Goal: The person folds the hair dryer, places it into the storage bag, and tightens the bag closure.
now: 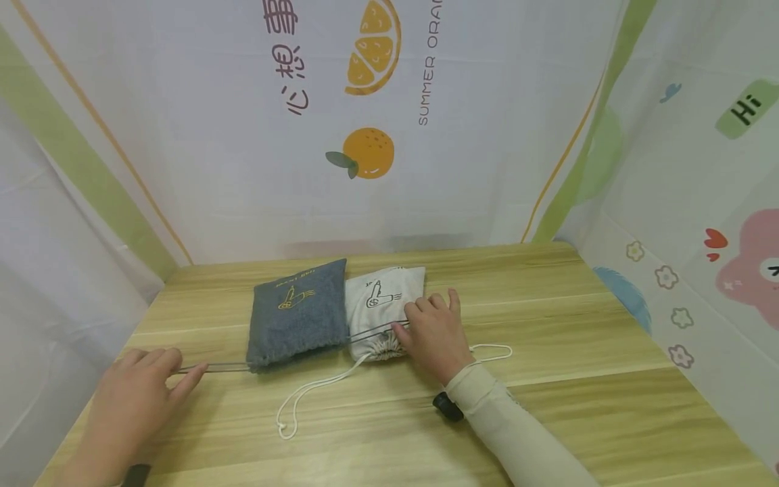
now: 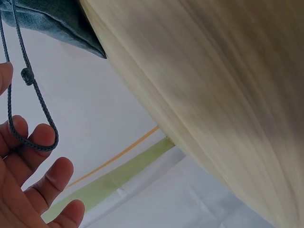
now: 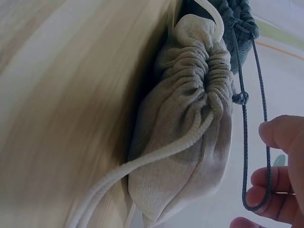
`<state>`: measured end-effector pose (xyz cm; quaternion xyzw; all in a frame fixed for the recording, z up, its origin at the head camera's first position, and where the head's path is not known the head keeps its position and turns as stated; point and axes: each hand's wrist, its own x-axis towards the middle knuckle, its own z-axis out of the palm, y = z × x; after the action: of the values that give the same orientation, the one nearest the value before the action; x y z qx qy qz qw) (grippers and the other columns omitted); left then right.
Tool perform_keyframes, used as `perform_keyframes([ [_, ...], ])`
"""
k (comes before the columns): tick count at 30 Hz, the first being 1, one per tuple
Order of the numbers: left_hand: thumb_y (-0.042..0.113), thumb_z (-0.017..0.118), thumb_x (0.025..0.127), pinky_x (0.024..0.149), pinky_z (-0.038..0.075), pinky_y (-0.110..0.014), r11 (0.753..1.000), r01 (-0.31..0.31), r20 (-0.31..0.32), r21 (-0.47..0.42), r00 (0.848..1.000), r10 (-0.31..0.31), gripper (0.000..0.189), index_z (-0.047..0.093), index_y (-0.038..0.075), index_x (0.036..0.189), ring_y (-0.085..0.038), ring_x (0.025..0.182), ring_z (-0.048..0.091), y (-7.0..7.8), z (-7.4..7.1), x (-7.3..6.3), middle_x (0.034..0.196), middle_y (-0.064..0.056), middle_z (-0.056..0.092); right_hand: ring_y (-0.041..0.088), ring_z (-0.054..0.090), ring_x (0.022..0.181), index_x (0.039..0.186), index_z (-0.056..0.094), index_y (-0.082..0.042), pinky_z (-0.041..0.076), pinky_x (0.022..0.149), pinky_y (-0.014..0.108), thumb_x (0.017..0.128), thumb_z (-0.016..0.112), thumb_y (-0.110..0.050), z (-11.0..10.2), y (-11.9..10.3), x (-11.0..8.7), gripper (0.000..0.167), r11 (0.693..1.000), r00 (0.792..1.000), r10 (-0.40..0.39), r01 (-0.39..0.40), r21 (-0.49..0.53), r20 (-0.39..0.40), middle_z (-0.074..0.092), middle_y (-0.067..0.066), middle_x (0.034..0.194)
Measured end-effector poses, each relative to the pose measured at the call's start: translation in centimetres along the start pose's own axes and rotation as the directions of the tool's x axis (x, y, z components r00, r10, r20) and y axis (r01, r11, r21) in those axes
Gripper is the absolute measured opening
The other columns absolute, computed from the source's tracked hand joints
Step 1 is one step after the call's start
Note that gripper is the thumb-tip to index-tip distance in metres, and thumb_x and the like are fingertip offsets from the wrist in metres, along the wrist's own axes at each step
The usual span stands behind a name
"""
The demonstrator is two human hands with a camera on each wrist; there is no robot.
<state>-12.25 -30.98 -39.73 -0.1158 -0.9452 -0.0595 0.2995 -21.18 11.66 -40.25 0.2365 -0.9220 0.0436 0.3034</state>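
Note:
A dark blue drawstring pouch [image 1: 297, 314] with a yellow printed drawing lies on the wooden table. Its mouth faces the person and is gathered. One cord loop [image 2: 42, 102], knotted partway, runs left to my left hand [image 1: 136, 396], whose fingers are hooked through the loop's end. The opposite cord loop [image 3: 245, 142] stretches right over a cream drawstring pouch [image 1: 385, 297] to my right hand [image 1: 435, 331], which holds it between thumb and fingers. The cream pouch sits beside the blue one, its mouth drawn together, partly covered by my right hand.
White cords [image 1: 316, 387] from the cream pouch trail over the table [image 1: 341, 446] to the left, and another white loop [image 1: 496, 352] sticks out to the right. A printed white curtain [image 1: 487, 176] hangs behind the table, with more cloth at both sides.

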Motion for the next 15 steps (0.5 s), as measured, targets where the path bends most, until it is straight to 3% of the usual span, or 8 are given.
perform_keyframes([
  [5, 0.034, 0.078, 0.082, 0.064, 0.039, -0.054, 0.999, 0.044, 0.066, 0.001, 0.997, -0.044, 0.034, 0.052, 0.015, 0.071, -0.039, 0.080, 0.055, -0.14, -0.22, -0.13, 0.067, 0.002, 0.056, 0.028, 0.060, 0.089, 0.076, 0.057, -0.013, 0.033, 0.103, 0.065, 0.090, 0.068, -0.043, -0.13, 0.19, -0.06, 0.035, 1.000, 1.000, 0.007, -0.008, 0.007, 0.013, 0.063, 0.002, 0.078],
  [15, 0.037, 0.076, 0.084, 0.063, 0.039, -0.055, 0.997, 0.081, 0.100, -0.009, 0.992, -0.080, 0.035, 0.051, 0.016, 0.071, -0.039, 0.081, 0.055, -0.85, -0.35, -0.32, 0.070, 0.001, 0.058, 0.029, 0.060, 0.092, 0.076, 0.056, -0.014, 0.030, 0.104, 0.066, 0.090, 0.068, -0.042, -0.50, 0.68, -0.22, 0.034, 1.000, 1.000, 0.021, -0.021, 0.016, 0.021, 0.062, 0.001, 0.077],
])
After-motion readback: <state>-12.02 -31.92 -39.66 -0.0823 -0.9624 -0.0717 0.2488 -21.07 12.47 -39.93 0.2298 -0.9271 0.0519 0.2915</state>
